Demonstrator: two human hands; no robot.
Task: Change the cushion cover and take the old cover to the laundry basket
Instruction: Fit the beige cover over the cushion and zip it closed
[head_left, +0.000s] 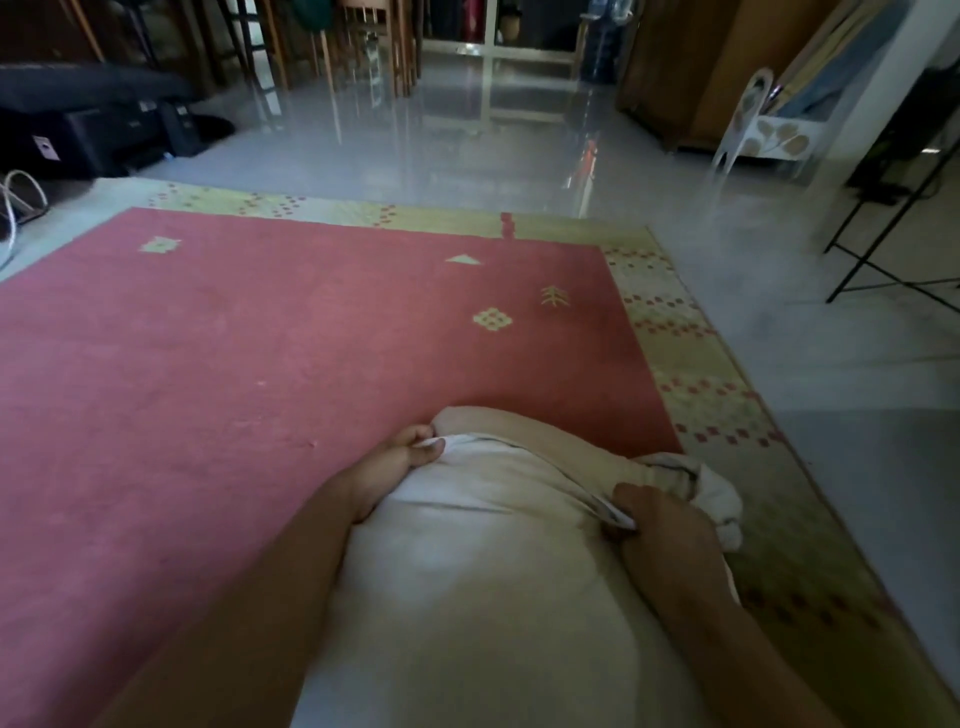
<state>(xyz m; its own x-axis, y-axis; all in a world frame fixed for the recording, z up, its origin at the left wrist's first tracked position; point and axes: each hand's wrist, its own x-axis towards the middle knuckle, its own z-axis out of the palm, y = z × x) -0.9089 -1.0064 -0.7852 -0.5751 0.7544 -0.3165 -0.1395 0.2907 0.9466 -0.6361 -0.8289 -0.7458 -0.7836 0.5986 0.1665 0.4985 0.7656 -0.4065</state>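
A cream cushion (524, 431) lies lengthwise in front of me on the red rug, mostly inside a white cover (467, 597). The cover's open edge crosses the cushion near its far end, leaving the cream tip bare. My left hand (400, 460) pinches the cover's edge at the cushion's left side. At the right side my right hand (660, 525) grips the same edge in a fist. A crumpled off-white cloth (711, 493) lies on the rug just beyond my right hand; I cannot tell whether it is another cover.
The red rug (260, 338) with a yellow-green border covers the floor ahead, with glossy grey floor (467, 145) beyond. A black case (93, 124) sits far left, wooden chair legs (363, 47) at the back, a white rack (769, 130) and black metal stand (893, 244) at right.
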